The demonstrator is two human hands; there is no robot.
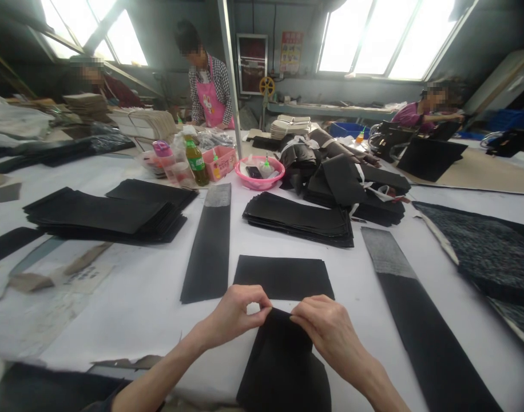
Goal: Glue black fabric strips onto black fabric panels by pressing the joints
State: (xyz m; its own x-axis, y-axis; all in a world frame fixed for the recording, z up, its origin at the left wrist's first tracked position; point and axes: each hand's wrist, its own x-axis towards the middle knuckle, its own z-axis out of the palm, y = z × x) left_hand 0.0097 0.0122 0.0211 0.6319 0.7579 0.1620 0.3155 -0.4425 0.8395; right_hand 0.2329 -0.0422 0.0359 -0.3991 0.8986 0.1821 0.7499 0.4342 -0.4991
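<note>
Between finger and thumb, my left hand (245, 309) pinches the top edge of a black sheet (281, 360). My right hand (324, 323) pinches the same edge a little further right. The sheet hangs down toward me, its lower end running out of view. Just beyond my hands a flat black panel (283, 274) lies on the white table (150, 303). To the left is a black strip (208, 246) with a greyish band at its far end. A longer strip (416, 309) with a similar grey end lies to the right.
Stacks of black pieces lie at left (103, 212) and centre (298, 217). Behind stand a pink basin (262, 177), a green-labelled bottle (196, 162) and a heap of dark pieces (352, 183). Dark speckled fabric (493, 252) covers the right side. Several people work across the tables.
</note>
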